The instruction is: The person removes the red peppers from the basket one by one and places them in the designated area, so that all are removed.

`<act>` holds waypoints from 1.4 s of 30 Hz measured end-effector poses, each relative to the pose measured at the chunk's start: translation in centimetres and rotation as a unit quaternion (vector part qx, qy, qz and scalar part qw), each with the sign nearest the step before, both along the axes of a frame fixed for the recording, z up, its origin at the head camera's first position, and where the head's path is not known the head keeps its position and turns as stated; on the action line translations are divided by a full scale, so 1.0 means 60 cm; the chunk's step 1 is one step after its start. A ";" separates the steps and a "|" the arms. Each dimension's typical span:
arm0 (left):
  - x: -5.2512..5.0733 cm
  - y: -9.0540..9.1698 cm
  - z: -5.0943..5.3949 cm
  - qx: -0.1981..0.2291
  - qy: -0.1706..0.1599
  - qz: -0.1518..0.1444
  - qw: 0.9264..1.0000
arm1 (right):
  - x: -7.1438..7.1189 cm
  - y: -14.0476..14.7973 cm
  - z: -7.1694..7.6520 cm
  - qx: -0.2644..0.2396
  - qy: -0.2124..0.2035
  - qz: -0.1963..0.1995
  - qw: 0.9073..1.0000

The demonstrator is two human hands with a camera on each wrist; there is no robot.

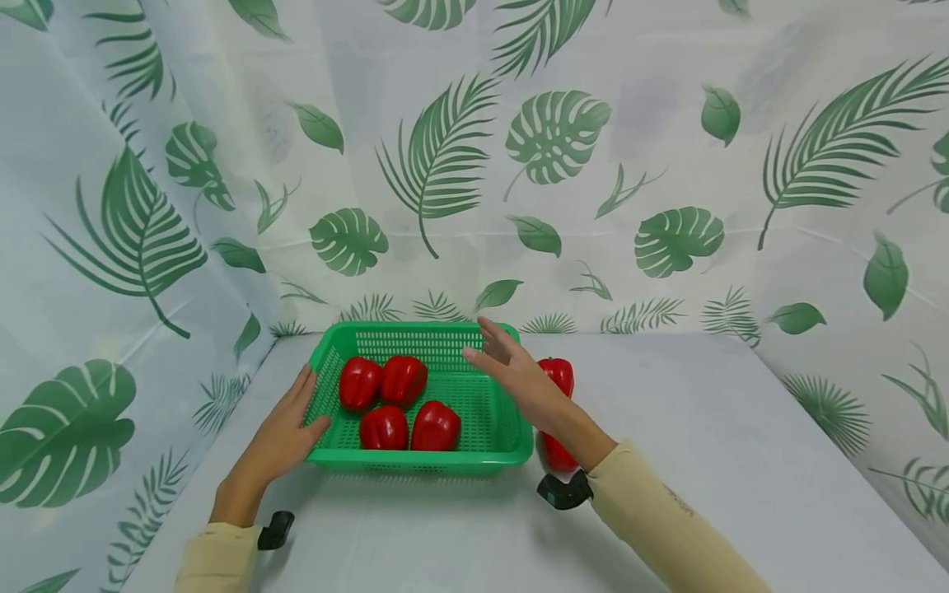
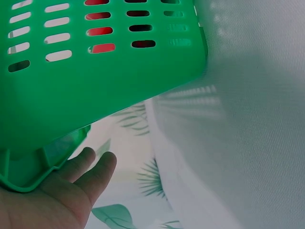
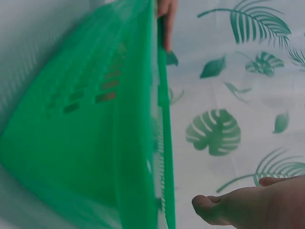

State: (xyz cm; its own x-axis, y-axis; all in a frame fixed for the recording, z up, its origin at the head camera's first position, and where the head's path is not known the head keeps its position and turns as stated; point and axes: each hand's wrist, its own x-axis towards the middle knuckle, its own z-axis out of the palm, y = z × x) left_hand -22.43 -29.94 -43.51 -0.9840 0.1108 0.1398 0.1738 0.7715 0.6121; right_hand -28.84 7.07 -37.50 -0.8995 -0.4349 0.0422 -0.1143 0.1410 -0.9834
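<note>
A green plastic basket (image 1: 474,458) with slotted walls stands on the table, holding several red bell peppers (image 1: 436,427). My left hand (image 1: 285,428) lies along the basket's left rim with its fingers extended. From below, the left wrist view shows that hand (image 2: 66,191) against the rim's underside. Over the basket's right side hovers my right hand (image 1: 515,379), fingers straight and nothing in them. In the right wrist view this hand (image 3: 257,202) is apart from the basket wall (image 3: 86,143).
Right of the basket lie red bell peppers (image 1: 558,372), partly covered by my right forearm. The white table (image 1: 682,436) meets a leaf-patterned cloth (image 1: 460,272) behind it, and similar cloth hangs on both sides. A dark wrist device (image 1: 565,491) sits on each wrist.
</note>
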 end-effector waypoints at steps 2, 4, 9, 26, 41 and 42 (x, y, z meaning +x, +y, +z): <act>0.000 0.001 0.000 0.001 0.002 -0.002 1.000 | 0.002 -0.007 -0.003 -0.001 -0.009 0.004 1.000; 0.000 0.002 0.000 0.003 0.002 -0.003 1.000 | 0.003 -0.014 -0.005 -0.003 -0.020 0.005 1.000; -0.002 0.005 -0.001 0.002 0.003 -0.004 1.000 | 0.002 -0.034 -0.021 0.005 -0.047 -0.006 0.999; -0.002 0.007 -0.002 -0.003 0.008 -0.005 1.000 | -0.003 -0.065 -0.078 0.101 -0.070 0.056 0.991; 0.003 0.000 0.000 0.000 0.014 -0.002 1.000 | -0.004 -0.070 -0.084 0.135 -0.094 0.090 0.982; 0.003 -0.001 0.000 -0.001 0.013 -0.001 1.000 | -0.004 -0.071 -0.085 0.140 -0.097 0.091 0.981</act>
